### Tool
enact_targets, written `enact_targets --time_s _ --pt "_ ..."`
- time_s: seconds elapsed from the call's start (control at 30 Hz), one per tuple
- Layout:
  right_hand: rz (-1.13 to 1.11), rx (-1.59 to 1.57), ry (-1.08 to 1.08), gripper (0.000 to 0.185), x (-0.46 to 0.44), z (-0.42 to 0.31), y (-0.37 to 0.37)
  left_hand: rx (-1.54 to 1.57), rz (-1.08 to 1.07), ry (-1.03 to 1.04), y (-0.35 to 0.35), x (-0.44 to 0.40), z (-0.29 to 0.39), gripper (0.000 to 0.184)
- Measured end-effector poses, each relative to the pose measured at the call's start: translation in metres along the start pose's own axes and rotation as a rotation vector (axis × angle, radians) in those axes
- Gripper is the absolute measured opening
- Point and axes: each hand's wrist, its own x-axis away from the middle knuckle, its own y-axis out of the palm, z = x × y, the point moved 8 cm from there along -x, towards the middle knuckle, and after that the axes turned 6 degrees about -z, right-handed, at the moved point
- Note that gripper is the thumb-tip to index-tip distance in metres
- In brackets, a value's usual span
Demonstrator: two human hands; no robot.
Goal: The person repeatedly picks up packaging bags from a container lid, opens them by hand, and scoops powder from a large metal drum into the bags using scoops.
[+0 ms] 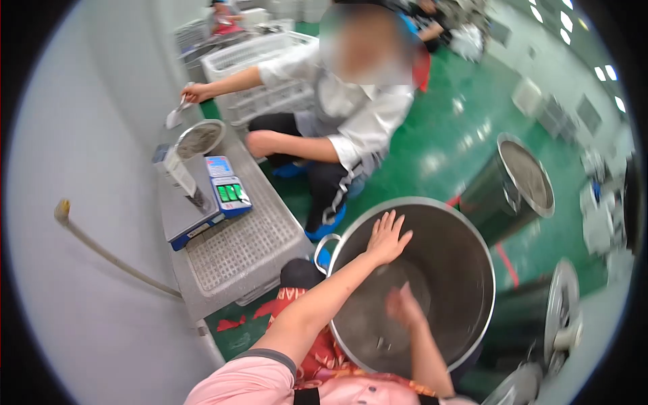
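Between my knees stands a large metal pot point(466, 270), its wide mouth facing me and a loop handle point(322, 254) at its left rim. Over the far left part of that mouth, my left hand point(388, 240) is open with its fingers spread, holding nothing. Lower down and further right, my right hand point(405, 307) is inside the pot's outline, smeared by motion, so its fingers cannot be made out. The pot's inside looks bare apart from some small light marks point(383, 343) near the bottom.
A co-worker point(351, 115) sits opposite, holding a white scoop point(175, 117) above a bowl of grey stuff point(201, 140). A digital scale point(196, 209) rests on a perforated plastic crate point(246, 253). A filled metal bucket point(523, 175) and another container point(523, 320) stand at right.
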Motion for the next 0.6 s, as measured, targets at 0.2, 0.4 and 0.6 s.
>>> enact_targets --time_s 0.2,0.4,0.6 --pt "-0.482 -0.798 -0.861 0.083 0.132 -0.151 0.056 0.272 0.126 0.517 -0.024 0.108 0.197 0.054" --pt "-0.370 -0.591 -0.839 0.079 0.218 -0.139 0.068 0.191 -0.362 0.207 0.071 0.089 0.105 0.056" --pt "0.922 0.947 -1.504 0.062 0.366 -0.201 0.106 1.652 -0.601 -0.403 0.145 0.102 0.061 0.078"
